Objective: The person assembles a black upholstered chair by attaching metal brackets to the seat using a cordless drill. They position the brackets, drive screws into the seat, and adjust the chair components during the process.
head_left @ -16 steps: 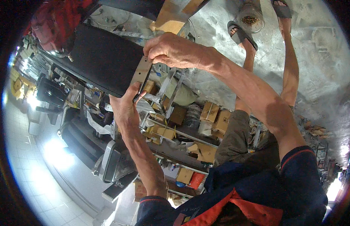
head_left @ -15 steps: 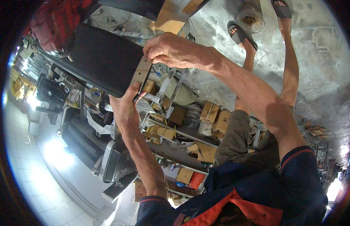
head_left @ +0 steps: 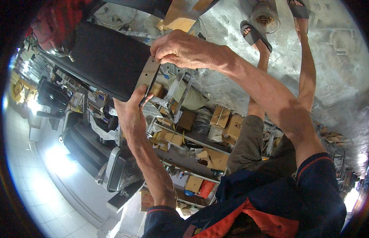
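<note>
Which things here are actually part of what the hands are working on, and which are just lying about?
In hand: black padded board; metal bracket strip on its edge; left hand gripping below; right hand gripping above.

Lying about: cardboard boxes; shelving rack; glass jar; sandals.

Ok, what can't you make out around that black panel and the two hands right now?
Head view only:
- Right hand covers the metal strip's upper end; its grip there is hidden.
- Left hand hides the black panel's lower corner.
- Panel's top-left corner is lost behind a red object at the dark rim.
- Jar contents too small to identify.
</note>
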A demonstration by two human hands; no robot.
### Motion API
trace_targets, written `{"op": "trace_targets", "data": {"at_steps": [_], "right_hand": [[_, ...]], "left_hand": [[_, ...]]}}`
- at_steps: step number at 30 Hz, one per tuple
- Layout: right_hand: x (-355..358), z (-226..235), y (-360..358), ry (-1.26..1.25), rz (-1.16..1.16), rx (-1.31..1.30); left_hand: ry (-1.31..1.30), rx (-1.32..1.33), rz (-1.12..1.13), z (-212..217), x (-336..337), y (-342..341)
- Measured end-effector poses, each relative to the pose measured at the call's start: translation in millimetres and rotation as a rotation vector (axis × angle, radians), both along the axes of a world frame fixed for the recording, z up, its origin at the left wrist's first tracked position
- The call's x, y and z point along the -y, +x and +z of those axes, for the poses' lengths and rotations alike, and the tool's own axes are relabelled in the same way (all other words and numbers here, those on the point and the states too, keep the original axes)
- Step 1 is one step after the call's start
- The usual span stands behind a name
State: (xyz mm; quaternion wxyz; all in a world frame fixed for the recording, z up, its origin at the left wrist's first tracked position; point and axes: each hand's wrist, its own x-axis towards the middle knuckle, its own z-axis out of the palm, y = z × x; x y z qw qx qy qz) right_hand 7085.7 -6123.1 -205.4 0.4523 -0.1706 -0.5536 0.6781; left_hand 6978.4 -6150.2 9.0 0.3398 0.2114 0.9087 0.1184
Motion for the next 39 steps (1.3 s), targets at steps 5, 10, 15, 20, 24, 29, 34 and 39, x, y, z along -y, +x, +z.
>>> {"op": "trace_targets", "data": {"at_steps": [5,10,15,20,24,29,34,39], "right_hand": [[0.0,1.2,0.6,-0.004,-0.004,0.018],[4.2,10.7,4.0,-0.007,-0.025,0.085],[13.6,19.2,4.4,-0.003,-0.008,0.147],[8.6,22.6,6.0,0.029,0.017,0.181],[6.5,32.2,5.1,-0.021,-0.051,0.175],[29.9,23.0,10.6,-0.007,-0.166,0.249],[19.7,0.7,86.4,-0.086,-0.527,0.622],[-92.6,57.0,145.8,-0.163,-0.681,0.575]], "left_hand": [[-0.032,-0.016,0.013,-0.1,-0.6,-1.6],[-0.016,-0.049,0.043,-3.8,-1.0,-5.7],[-0.012,-0.083,0.129,-6.3,-3.6,-2.1],[-0.066,-0.114,0.147,-5.9,-6.1,-5.3],[-0.066,-0.121,0.107,-4.1,-7.0,-6.4],[-0.075,-0.128,0.156,-6.9,-6.9,-3.0],[-0.033,-0.174,0.161,-9.9,-6.2,-2.9],[-0.023,-0.235,0.141,-8.9,-4.5,-6.0]]}}
